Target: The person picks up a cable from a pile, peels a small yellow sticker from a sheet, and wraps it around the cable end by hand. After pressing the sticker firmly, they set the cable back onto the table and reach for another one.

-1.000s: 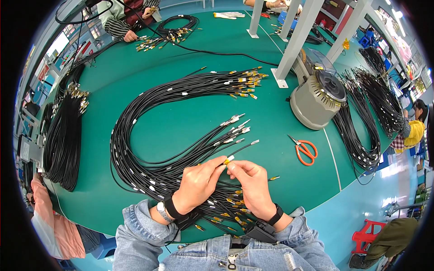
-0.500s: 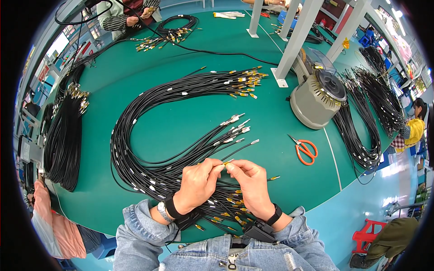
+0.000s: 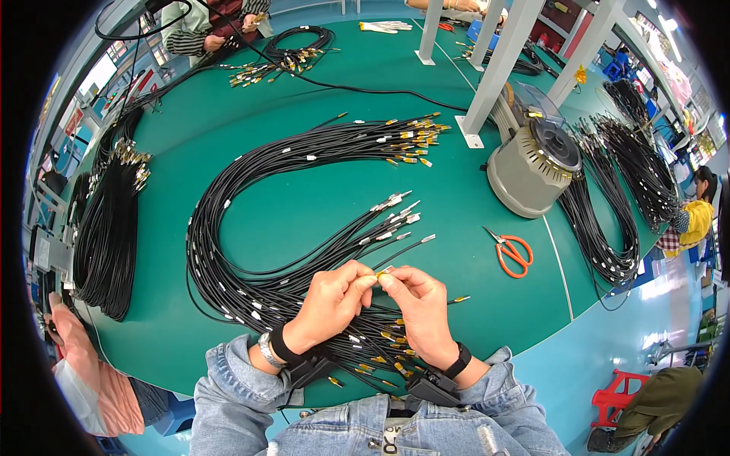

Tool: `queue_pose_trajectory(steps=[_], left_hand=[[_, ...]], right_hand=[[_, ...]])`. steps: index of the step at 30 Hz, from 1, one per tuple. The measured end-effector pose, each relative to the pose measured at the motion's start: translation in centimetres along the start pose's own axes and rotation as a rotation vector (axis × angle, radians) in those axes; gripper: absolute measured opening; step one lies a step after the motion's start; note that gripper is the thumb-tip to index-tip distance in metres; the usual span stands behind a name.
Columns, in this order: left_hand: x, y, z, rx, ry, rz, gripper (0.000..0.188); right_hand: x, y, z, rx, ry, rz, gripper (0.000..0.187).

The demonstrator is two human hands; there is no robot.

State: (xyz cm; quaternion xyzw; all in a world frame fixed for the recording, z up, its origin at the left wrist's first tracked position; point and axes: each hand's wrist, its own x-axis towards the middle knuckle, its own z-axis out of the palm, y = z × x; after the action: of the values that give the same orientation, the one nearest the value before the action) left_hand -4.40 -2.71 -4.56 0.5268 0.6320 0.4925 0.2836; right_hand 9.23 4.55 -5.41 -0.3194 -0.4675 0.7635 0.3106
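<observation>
My left hand (image 3: 328, 302) and my right hand (image 3: 420, 305) meet fingertip to fingertip over the near part of the green table (image 3: 289, 205). Between them they pinch a small gold connector (image 3: 382, 271) on the end of a thin black cable. Under both hands lies a big looped bundle of black cables (image 3: 251, 220). One set of its ends carries silver tips (image 3: 395, 209); the far set carries gold tips (image 3: 411, 140). More gold-tipped ends (image 3: 384, 357) lie below my wrists.
Orange-handled scissors (image 3: 511, 251) lie to the right. A grey round machine (image 3: 532, 163) stands behind them beside white posts (image 3: 494, 68). Further cable bundles lie at the left edge (image 3: 110, 220) and the right edge (image 3: 616, 220). Another person's hands (image 3: 213, 42) work at the far left.
The cable end that stuck up to the right between my fingers has been drawn in, and both hands have closed tighter around the connector. The hands stayed in the same place.
</observation>
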Motion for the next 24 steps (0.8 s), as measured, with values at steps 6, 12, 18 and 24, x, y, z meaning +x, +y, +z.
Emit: queue_pose_trajectory(steps=[6, 12, 18, 24], left_hand=[[0.5, -0.1, -1.2, -0.358, -0.212, -0.221, 0.018], [0.6, -0.2, -1.5, -0.443, -0.245, -0.285, 0.019], [0.7, -0.4, -1.4, -0.435, -0.251, -0.264, 0.020], [0.6, -0.6, -1.3, -0.398, -0.248, -0.251, 0.020]], right_hand=[[0.0, 0.6, 0.0, -0.175, 0.017, -0.169, 0.009], [-0.1, 0.4, 0.4, -0.336, 0.062, -0.319, 0.011], [0.1, 0.7, 0.2, -0.273, 0.062, -0.262, 0.012], [0.2, 0.9, 0.0, -0.252, 0.059, -0.227, 0.013]])
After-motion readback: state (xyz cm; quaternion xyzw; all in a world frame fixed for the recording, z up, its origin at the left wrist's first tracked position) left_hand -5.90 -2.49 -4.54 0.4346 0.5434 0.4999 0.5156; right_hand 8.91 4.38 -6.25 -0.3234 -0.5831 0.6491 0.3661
